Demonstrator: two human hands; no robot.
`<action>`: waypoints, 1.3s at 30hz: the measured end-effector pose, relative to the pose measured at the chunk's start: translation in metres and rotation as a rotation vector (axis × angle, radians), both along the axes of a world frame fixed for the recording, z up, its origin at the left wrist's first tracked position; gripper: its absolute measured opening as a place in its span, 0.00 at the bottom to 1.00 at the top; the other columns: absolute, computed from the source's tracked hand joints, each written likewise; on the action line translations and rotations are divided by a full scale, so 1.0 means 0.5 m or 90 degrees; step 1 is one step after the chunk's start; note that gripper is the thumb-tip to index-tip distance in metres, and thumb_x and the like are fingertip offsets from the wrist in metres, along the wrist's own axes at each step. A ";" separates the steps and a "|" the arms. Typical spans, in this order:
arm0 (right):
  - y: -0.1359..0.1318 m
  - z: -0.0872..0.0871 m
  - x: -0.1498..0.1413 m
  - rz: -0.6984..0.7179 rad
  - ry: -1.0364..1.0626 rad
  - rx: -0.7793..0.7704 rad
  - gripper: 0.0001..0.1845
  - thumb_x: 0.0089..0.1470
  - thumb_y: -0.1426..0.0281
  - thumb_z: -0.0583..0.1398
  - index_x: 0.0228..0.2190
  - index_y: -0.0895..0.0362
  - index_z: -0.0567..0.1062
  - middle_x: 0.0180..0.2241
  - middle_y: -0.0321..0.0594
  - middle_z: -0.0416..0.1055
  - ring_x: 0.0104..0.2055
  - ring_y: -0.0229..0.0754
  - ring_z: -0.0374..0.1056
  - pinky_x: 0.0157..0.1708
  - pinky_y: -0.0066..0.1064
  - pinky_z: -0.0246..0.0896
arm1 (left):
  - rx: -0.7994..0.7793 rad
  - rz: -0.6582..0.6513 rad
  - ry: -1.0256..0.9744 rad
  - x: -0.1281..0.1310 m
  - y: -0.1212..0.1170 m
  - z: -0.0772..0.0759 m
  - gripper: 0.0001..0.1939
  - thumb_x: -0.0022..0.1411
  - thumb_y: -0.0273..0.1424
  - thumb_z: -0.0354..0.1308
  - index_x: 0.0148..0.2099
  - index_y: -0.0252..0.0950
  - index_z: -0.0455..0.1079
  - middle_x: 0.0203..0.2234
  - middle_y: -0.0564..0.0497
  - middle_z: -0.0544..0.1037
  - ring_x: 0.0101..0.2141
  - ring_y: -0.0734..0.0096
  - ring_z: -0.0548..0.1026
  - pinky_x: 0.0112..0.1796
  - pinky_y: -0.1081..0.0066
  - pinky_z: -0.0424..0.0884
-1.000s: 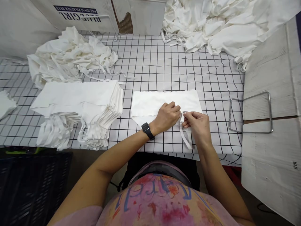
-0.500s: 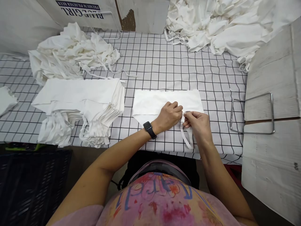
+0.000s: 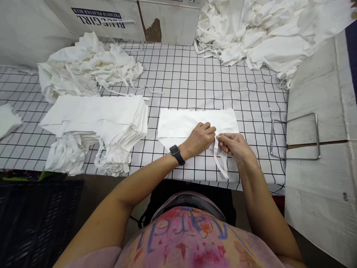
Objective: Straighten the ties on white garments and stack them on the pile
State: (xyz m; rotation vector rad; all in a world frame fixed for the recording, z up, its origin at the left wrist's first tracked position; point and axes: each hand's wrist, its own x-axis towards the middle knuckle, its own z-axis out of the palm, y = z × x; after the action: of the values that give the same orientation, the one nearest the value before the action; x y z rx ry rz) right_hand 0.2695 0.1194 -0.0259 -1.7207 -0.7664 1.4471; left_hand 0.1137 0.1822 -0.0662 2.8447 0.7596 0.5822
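A white strapped garment lies flat before me, its wide band toward the back and its straps toward the table's front edge. My left hand rests on the band with fingers curled; its fingertips are hidden beneath the hand, near the strap's upper end. Just right of it, my right hand pinches the top of a white strap between thumb and forefinger. That strap hangs in a loop below, with a small adjuster on it. To the left lies a stack of folded matching garments, straps bunched at the front.
Loose white garments are heaped at the back left and back right. A cardboard box stands behind, and another box with a wire frame on the right. A dark crate sits below left.
My right hand has turned slightly and its fingers have closed in on the strap's upper end. The left hand has stayed nearly in place. The view has shifted a little.
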 end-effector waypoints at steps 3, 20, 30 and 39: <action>-0.003 0.001 0.003 -0.027 0.018 0.004 0.19 0.47 0.62 0.70 0.16 0.59 0.72 0.13 0.32 0.60 0.15 0.28 0.52 0.14 0.22 0.42 | -0.017 0.018 -0.020 0.000 0.003 0.000 0.17 0.72 0.22 0.50 0.30 0.33 0.71 0.33 0.46 0.76 0.37 0.65 0.70 0.37 0.65 0.62; -0.004 -0.005 0.004 -0.009 0.031 0.010 0.18 0.46 0.63 0.69 0.16 0.58 0.70 0.15 0.31 0.60 0.15 0.27 0.50 0.15 0.25 0.37 | -0.038 0.006 -0.020 -0.001 0.004 0.000 0.14 0.71 0.22 0.51 0.32 0.33 0.71 0.34 0.46 0.77 0.38 0.64 0.69 0.39 0.64 0.63; -0.075 0.003 -0.026 0.045 0.041 -0.007 0.25 0.47 0.54 0.71 0.17 0.56 0.67 0.16 0.28 0.54 0.18 0.28 0.43 0.19 0.27 0.34 | 0.023 0.012 0.030 -0.002 0.000 0.001 0.16 0.71 0.19 0.48 0.32 0.32 0.72 0.34 0.45 0.76 0.38 0.63 0.69 0.38 0.64 0.62; -0.252 0.057 0.049 0.117 -0.144 -0.037 0.25 0.53 0.47 0.67 0.26 0.58 0.78 0.19 0.30 0.54 0.23 0.32 0.45 0.23 0.29 0.40 | 0.017 0.036 0.079 0.003 -0.005 0.018 0.15 0.73 0.23 0.48 0.36 0.30 0.74 0.39 0.42 0.77 0.42 0.60 0.70 0.41 0.62 0.63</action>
State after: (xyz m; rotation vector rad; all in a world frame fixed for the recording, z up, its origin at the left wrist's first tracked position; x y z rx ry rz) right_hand 0.2940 -0.0067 0.0026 -1.9235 -1.0351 1.4208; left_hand 0.1150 0.1799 -0.0569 2.9153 0.8609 0.4284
